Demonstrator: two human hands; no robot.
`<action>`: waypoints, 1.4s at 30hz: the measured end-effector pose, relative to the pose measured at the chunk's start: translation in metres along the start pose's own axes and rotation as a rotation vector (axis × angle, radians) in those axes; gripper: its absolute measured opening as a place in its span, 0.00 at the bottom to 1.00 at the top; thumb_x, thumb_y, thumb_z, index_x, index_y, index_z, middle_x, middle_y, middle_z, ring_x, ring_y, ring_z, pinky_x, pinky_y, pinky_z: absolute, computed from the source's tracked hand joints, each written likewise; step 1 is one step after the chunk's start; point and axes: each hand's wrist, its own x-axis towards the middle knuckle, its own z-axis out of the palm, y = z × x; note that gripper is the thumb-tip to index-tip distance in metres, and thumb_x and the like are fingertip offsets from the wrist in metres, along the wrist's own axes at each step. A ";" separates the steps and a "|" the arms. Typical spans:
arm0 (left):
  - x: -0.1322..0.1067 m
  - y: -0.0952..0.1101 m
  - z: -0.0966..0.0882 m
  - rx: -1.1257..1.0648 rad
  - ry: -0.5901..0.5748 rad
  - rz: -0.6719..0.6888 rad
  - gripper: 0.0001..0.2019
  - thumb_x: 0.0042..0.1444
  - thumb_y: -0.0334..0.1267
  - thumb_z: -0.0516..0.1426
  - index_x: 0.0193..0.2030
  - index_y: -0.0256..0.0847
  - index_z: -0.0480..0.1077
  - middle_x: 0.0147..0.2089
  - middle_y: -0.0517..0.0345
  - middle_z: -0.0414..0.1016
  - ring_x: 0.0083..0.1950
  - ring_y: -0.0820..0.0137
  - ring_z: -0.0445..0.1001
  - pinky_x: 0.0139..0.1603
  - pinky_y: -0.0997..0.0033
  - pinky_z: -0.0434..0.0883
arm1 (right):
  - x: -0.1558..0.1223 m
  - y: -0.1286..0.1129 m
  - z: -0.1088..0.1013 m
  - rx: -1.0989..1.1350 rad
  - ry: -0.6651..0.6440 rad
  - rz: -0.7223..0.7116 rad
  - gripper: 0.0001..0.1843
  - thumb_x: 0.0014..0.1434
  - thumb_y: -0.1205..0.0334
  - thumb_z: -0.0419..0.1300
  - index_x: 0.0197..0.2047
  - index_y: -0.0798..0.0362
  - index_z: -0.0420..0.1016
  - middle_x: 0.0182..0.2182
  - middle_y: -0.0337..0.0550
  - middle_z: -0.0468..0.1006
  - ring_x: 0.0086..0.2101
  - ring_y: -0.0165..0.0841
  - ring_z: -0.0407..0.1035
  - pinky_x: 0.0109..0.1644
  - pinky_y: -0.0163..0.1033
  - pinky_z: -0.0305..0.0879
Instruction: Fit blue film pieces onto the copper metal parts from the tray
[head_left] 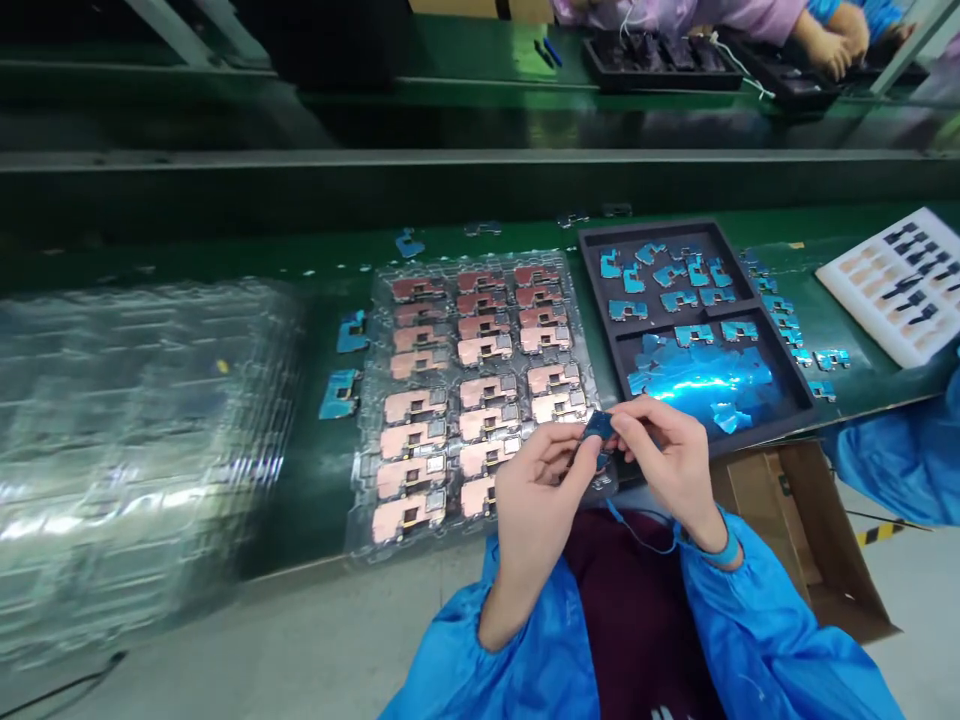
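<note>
Between my two hands is a small flat part with a dark blue film (598,427) on its face. My left hand (544,475) pinches the part between thumb and fingers. The thumb and forefinger of my right hand (666,448) close on its right edge, at the film. Just left of my hands, a clear plastic tray (450,374) holds rows of copper-coloured flat parts. To the right, a black divided tray (619,345) carries several blue-filmed parts (679,301) and a heap of loose blue film pieces (697,380).
Stacked clear trays (142,430) lie at the left. Blue-filmed parts (339,394) rest beside the filled tray, and more (784,320) right of the black tray. A white foam block (900,285) is at far right. An open cardboard box (810,540) stands below. A co-worker's hands (832,45) show across the bench.
</note>
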 end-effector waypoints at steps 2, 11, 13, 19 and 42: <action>-0.002 -0.003 -0.004 0.007 0.021 0.022 0.08 0.56 0.42 0.72 0.35 0.44 0.79 0.33 0.58 0.84 0.35 0.65 0.85 0.38 0.71 0.82 | -0.004 -0.002 0.006 -0.017 -0.016 -0.001 0.14 0.74 0.51 0.63 0.40 0.50 0.84 0.32 0.41 0.82 0.28 0.33 0.76 0.31 0.37 0.75; -0.012 -0.010 -0.025 -0.296 -0.221 -0.213 0.18 0.59 0.53 0.71 0.47 0.43 0.79 0.39 0.53 0.86 0.41 0.60 0.86 0.34 0.67 0.84 | -0.001 0.002 0.016 -0.281 -0.017 -0.365 0.14 0.78 0.63 0.58 0.37 0.49 0.78 0.28 0.38 0.77 0.30 0.35 0.72 0.36 0.41 0.70; -0.011 -0.011 -0.030 -0.355 -0.254 -0.252 0.21 0.57 0.54 0.73 0.48 0.43 0.79 0.40 0.52 0.86 0.42 0.59 0.85 0.33 0.66 0.84 | 0.000 -0.003 0.012 -0.303 -0.101 -0.400 0.13 0.78 0.66 0.56 0.45 0.49 0.81 0.36 0.43 0.83 0.37 0.37 0.76 0.42 0.43 0.73; -0.007 -0.010 -0.035 -0.392 -0.266 -0.227 0.20 0.52 0.52 0.76 0.44 0.44 0.79 0.43 0.52 0.85 0.43 0.60 0.83 0.33 0.66 0.86 | 0.000 -0.023 0.008 -0.487 -0.050 -0.592 0.12 0.71 0.70 0.67 0.53 0.44 0.84 0.47 0.47 0.83 0.42 0.40 0.77 0.42 0.47 0.75; -0.003 -0.012 -0.028 -0.687 -0.277 -0.408 0.24 0.48 0.51 0.80 0.42 0.40 0.77 0.35 0.63 0.80 0.30 0.76 0.76 0.29 0.79 0.77 | -0.006 -0.028 -0.007 -0.863 -0.114 -1.138 0.09 0.75 0.69 0.62 0.42 0.54 0.84 0.41 0.46 0.88 0.41 0.35 0.81 0.37 0.38 0.76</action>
